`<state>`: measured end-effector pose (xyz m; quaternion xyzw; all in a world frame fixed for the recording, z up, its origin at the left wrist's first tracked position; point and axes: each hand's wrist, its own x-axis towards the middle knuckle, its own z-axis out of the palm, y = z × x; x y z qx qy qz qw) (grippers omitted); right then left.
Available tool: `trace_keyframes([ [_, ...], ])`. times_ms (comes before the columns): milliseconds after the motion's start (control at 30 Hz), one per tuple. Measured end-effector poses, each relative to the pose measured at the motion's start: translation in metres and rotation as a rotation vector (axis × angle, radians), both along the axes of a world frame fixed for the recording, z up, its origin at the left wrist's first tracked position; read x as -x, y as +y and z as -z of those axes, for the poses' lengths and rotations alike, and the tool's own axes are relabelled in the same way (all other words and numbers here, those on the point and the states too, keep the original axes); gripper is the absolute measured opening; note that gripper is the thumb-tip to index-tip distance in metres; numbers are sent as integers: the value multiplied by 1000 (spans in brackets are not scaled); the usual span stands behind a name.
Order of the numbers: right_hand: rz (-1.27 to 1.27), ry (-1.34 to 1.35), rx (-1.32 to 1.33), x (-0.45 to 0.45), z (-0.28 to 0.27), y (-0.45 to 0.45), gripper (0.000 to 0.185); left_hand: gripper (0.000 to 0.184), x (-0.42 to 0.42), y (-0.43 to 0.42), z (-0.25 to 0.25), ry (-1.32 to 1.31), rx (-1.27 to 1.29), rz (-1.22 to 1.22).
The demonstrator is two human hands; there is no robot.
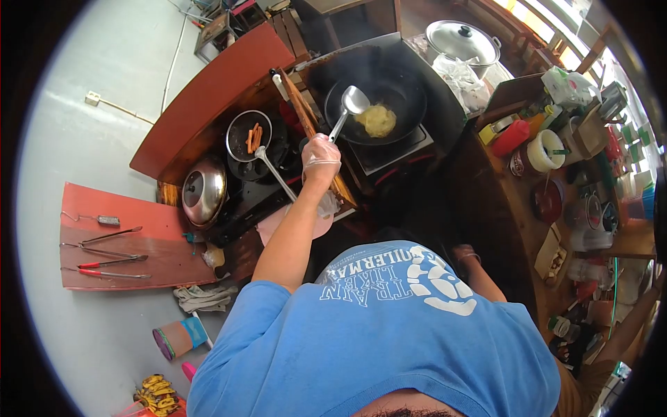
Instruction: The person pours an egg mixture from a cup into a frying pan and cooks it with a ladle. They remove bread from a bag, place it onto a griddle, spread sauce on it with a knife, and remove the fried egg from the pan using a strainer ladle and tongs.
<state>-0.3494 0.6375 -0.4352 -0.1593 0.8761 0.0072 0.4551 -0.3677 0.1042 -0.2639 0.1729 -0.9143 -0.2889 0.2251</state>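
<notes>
My left hand, in a thin clear plastic glove, is closed round the handle of a metal ladle. The ladle's rounded head is over the black wok, beside a yellow, egg-like round lying in it. To the left of this arm, a wire strainer with several reddish-brown sticks rests over a dark pan. Low at my right side, near the dark counter front, is my right hand. Its fingers are in shadow and partly hidden, so I cannot see what it holds.
A lidded silver pan stands left of the strainer. Tongs lie on a red board. A wooden divider separates the burners. A large lidded pot stands behind the wok. Bottles and tubs, including a white tub, crowd the right counter.
</notes>
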Motion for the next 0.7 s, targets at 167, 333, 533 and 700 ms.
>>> trace_keyframes([
  [167,214,-38,-9,-21,58,35,41,13,-4,13,-4,-18,-203,-10],
  [333,269,-94,-53,-24,56,38,48,14,-8,34,-43,-341,187,-78],
  [533,251,-36,16,-21,60,30,36,10,-24,24,-64,-175,669,138],
  [700,231,-56,-12,-16,25,12,39,9,-16,33,-64,-461,1115,120],
])
